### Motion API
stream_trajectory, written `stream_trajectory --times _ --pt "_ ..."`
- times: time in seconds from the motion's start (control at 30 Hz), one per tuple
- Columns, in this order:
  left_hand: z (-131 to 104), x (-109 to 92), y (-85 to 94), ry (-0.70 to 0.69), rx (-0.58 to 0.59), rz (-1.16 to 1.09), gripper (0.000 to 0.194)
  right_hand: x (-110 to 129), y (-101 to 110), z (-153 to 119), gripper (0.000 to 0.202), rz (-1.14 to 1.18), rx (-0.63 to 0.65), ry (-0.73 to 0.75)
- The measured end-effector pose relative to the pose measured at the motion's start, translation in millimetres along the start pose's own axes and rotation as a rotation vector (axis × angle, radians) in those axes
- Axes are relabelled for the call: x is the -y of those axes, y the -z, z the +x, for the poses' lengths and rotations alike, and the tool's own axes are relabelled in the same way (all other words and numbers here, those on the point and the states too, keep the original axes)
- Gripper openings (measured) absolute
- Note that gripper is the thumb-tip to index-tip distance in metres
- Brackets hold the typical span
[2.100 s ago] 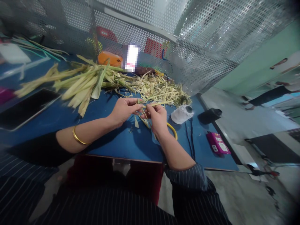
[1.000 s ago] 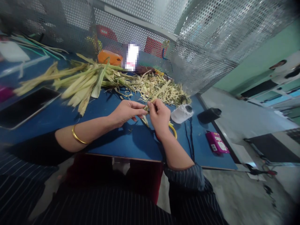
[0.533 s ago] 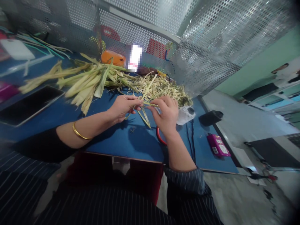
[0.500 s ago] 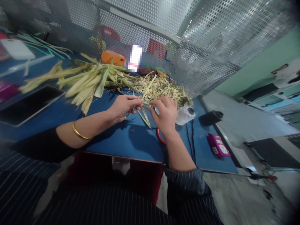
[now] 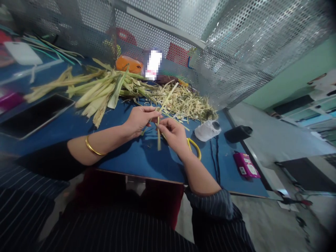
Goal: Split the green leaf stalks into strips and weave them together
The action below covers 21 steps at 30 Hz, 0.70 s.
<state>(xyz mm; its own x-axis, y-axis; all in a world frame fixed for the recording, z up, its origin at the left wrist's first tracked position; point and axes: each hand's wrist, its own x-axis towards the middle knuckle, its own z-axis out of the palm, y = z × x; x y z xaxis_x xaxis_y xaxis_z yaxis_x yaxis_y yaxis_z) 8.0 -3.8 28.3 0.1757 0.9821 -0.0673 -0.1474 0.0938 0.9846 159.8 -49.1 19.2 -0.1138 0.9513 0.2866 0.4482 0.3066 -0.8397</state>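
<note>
Over the blue table, my left hand [image 5: 140,120] pinches narrow pale-green corn husk strips [image 5: 159,140] between thumb and fingers. Close beside it, my right hand [image 5: 173,134] is also closed, with thumb and forefinger on the strips. One strip end hangs down between the hands; another points up toward the pile. Exactly how the strips cross is hidden by the fingers. The yellow handle of what looks like scissors [image 5: 195,148] lies by my right wrist, partly covered. Beyond my hands is a heap of shredded husk [image 5: 186,101], with whole corn husks [image 5: 98,89] to its left.
A white thread spool [image 5: 207,130], a black cylinder [image 5: 238,133] and a magenta packet [image 5: 246,164] stand or lie on the right. A dark tablet-like slab [image 5: 36,115] lies at left. An orange pouch [image 5: 128,64] sits by the perforated metal screen [image 5: 162,28].
My right hand has moved left and slightly down, closer to my left hand. A strip end now hangs downward between them. The yellow handle has come into view. My left hand stays nearly still.
</note>
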Motion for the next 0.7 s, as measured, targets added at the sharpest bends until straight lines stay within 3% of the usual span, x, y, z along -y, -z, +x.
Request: stream_trajectory --times 0.13,0.2,0.27,0.37,0.47,0.6,0.7 --pt "1 0 0.0 -0.022 -0.029 -0.023 0.026 -9 3 10 0.033 0.595 -0.173 -0.361" --pt "0 -2 -1.2 -0.021 -0.021 -0.013 0.027 -13 8 15 0.034 0.718 -0.305 -0.379" --pt "-2 -3 -2.7 -0.007 -0.015 0.005 0.027 -14 12 17 0.029 0.739 -0.437 -0.306" --pt "-3 -3 -4.0 -0.021 -0.009 0.027 0.028 -5 13 14 0.021 0.618 -0.571 -0.088" --pt "-2 -1 -3.4 -0.063 -0.007 0.057 0.030 8 12 6 0.016 0.390 -0.533 0.119" --pt "-1 -1 -2.6 -0.093 -0.003 0.107 0.028 15 16 -1 0.022 0.084 -0.367 0.167" --pt "-2 -5 -2.6 -0.121 -0.017 0.167 0.027 11 17 0 0.028 -0.099 -0.313 0.144"
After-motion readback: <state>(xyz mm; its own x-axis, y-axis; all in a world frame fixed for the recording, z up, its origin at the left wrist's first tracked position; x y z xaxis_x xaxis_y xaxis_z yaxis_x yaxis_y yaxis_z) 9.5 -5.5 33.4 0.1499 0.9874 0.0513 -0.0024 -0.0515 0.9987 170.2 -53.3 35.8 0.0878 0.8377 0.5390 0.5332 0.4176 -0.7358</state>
